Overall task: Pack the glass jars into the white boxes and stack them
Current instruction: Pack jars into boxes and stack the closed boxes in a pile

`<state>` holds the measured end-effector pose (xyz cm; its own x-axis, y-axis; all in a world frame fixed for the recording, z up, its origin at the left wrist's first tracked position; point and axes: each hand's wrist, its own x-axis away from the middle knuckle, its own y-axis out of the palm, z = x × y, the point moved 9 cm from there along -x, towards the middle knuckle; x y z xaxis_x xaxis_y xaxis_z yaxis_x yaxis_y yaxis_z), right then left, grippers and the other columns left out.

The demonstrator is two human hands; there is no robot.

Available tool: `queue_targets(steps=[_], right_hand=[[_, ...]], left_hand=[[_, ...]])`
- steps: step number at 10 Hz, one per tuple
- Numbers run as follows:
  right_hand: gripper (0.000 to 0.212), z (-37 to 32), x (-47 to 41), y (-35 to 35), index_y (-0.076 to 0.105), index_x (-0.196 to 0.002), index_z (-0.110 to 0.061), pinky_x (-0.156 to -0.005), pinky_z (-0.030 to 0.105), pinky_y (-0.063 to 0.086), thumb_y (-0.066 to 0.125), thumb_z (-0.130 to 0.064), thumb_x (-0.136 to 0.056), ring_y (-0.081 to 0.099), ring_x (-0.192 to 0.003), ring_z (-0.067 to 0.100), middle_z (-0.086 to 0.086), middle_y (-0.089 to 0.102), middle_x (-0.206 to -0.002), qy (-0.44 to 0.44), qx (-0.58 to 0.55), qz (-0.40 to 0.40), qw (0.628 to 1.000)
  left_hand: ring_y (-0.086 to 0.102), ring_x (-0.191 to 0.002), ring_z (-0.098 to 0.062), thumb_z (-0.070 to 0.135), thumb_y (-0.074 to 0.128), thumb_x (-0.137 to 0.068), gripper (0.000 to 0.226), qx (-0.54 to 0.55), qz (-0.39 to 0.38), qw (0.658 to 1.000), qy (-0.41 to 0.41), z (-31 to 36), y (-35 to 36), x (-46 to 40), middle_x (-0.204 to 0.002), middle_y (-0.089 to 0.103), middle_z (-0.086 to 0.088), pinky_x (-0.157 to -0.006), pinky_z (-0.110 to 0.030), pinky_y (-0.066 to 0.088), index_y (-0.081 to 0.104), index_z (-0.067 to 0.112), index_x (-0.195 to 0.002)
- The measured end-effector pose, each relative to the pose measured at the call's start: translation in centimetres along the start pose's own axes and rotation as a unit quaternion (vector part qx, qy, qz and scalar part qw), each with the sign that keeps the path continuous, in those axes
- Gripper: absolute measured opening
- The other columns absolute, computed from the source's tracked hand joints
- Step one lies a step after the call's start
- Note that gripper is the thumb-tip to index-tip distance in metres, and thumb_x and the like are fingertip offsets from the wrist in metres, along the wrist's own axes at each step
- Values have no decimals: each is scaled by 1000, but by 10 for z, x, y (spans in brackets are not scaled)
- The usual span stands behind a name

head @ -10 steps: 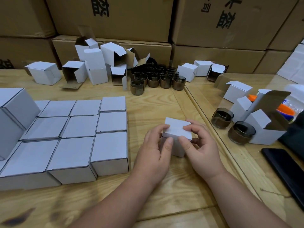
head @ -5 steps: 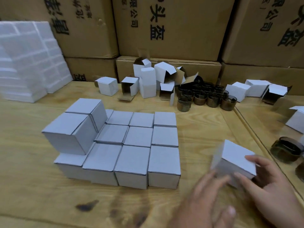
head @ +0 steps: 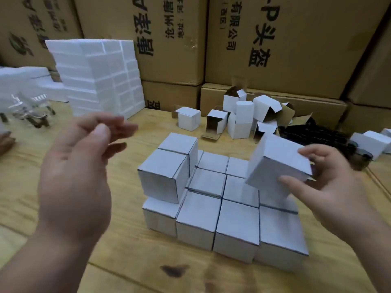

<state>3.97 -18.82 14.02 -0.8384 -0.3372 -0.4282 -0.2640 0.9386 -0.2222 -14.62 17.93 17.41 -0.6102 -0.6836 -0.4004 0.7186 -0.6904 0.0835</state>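
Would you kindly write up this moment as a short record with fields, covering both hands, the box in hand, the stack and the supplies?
right hand: holds a closed white box, tilted, above the stack
left hand: raised, fingers relaxed, holding nothing
stack: packed white boxes in a block on the wooden table; two boxes on a second layer at its left
supplies: open empty boxes and dark glass jars behind
background: large cardboard cartons

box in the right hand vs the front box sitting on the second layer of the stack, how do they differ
The held box is in the air, gripped by the right hand; the second-layer box rests on the bottom layer of the stack. The held box is tilted, the second-layer box sits level. The held box looks motion-blurred, the second-layer box sharp. Both are closed white boxes of similar shape.
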Motion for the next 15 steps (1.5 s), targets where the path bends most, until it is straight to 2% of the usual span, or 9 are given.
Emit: queue_targets(steps=[1, 2, 4, 5, 7, 8, 10, 12, 15], right_hand=[[53, 4, -26, 57, 58, -108, -48, -64, 20, 59, 88, -42, -66, 71, -94, -1, -14, 64, -118, 25, -24, -58, 998], [51, 20, -42, 92, 57, -105, -52, -64, 21, 59, 88, -22, -77, 68, -95, -3, -14, 61, -122, 40, 7, -78, 996], [54, 43, -50, 118, 56, -104, -61, -74, 27, 61, 90, -28, -78, 66, -100, -3, -17, 59, -124, 63, 32, -99, 993], [53, 45, -52, 119, 57, -106, -60, -76, 29, 63, 90, -31, -75, 67, -100, -4, -18, 60, -125, 65, 30, -100, 992], [54, 45, -53, 120, 58, -105, -61, -77, 39, 64, 90, -33, -71, 69, -91, 0, -17, 62, -123, 80, 29, -94, 992], [54, 44, -54, 120, 58, -105, -61, -77, 35, 64, 91, -36, -69, 67, -95, -2, -18, 62, -121, 82, 30, -91, 992], [56, 40, -54, 125, 59, -101, -63, -70, 17, 58, 91, -25, -76, 62, -103, -8, -23, 61, -121, 62, 24, -100, 993], [60, 46, -52, 129, 54, -116, -54, -77, 19, 59, 89, -23, -78, 66, -102, -4, -16, 58, -128, 70, 30, -116, 990], [63, 43, -49, 134, 57, -112, -63, -78, 24, 61, 91, -35, -68, 67, -101, -4, -18, 61, -124, 79, 32, -103, 991]], left_hand=[[62, -128, -12, 34, 45, -97, 36, 49, -19, 998, -35, -25, -11, -42, -129, 70, 10, -104, -38, 46, 68, 32, -124], [50, -140, -11, 49, 41, -104, 43, 115, -85, 975, -169, -76, 17, -47, -141, 63, 10, -117, -39, 34, 59, 30, -139], [36, -150, -19, 65, 27, -103, 74, 193, -187, 898, -348, -125, 68, -37, -162, 42, -1, -124, -45, 26, 36, 18, -159], [57, -135, -23, 70, 29, -100, 76, 203, -224, 880, -366, -123, 86, -32, -153, 53, -3, -102, -41, 47, 40, 19, -156], [76, -95, -24, 48, 58, -95, 38, 98, -248, 905, -332, -119, 92, -31, -117, 76, -9, -72, -33, 58, 82, 20, -106], [78, -84, -25, 40, 63, -96, 36, 88, -211, 906, -355, -126, 87, -31, -110, 78, -8, -57, -29, 58, 75, 16, -119], [76, -95, -31, 42, 62, -97, 41, 97, -209, 907, -351, -126, 89, -31, -115, 76, -14, -75, -37, 58, 75, 10, -119], [77, -72, -23, 40, 58, -98, 40, 105, -213, 882, -406, -140, 84, -15, -92, 80, -7, -56, -28, 58, 84, 21, -75], [77, -70, -23, 37, 57, -100, 32, 92, -197, 893, -394, -129, 86, -18, -90, 80, -7, -54, -27, 56, 76, 12, -98]])
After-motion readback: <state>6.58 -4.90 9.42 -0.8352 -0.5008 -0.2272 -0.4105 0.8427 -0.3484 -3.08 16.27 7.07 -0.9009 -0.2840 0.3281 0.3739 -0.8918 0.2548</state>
